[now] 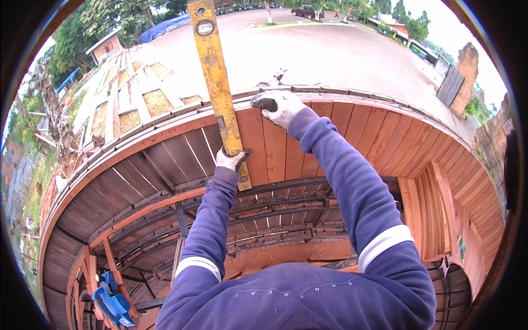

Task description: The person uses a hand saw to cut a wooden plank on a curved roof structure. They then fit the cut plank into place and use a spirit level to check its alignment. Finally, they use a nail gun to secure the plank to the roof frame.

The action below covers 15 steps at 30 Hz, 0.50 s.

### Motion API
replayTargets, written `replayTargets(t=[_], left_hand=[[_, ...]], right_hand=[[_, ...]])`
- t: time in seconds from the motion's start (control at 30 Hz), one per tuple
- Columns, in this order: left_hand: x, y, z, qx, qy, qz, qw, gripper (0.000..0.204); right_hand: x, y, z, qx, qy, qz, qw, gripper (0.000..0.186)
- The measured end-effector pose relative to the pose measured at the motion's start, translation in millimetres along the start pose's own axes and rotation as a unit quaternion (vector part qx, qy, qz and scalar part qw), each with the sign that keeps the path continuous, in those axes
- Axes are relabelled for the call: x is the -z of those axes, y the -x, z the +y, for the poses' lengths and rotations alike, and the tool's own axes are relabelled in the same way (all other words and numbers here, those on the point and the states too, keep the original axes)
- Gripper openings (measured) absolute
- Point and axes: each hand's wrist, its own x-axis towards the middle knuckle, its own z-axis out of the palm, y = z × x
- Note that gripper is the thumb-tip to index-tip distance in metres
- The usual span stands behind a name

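Observation:
A long, worn yellow spirit level (216, 71) lies across the curved row of reddish wooden boards (273, 148), its far end reaching out past the edge. My left hand (230, 159), in a pale glove with dark fingers, is closed around the level near its near end. Farther out and to the right, my right hand (281, 108) is at the boards' outer edge, gloved the same way. Its fingers are curled toward the thumb, and the dark patch there may be glove coating or a small object; I cannot tell which.
Darker, gapped boards (181, 151) continue to the left. A curved dark metal frame (275, 203) runs underneath, nearer me. A blue machine (113, 302) is at the lower left, and stacked planks (426, 203) stand at right. Beyond the edge lies a paved yard (341, 55) with a parked vehicle (307, 11).

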Motion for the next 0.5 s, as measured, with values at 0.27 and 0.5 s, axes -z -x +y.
replayTargets(t=[0.27, 0.5], left_hand=[[-4.7, 0.9, 8.2, 0.041, -0.007, 0.009, 0.999, 0.043], [-3.9, 5.2, 14.9, 0.048, 0.035, -0.012, 0.998, 0.038]], right_hand=[[0.0, 1.5, -1.4, -0.002, 0.009, 0.007, 1.0, 0.036], [-8.9, 1.0, 7.2, 0.024, 0.023, 0.032, 0.999, 0.037]])
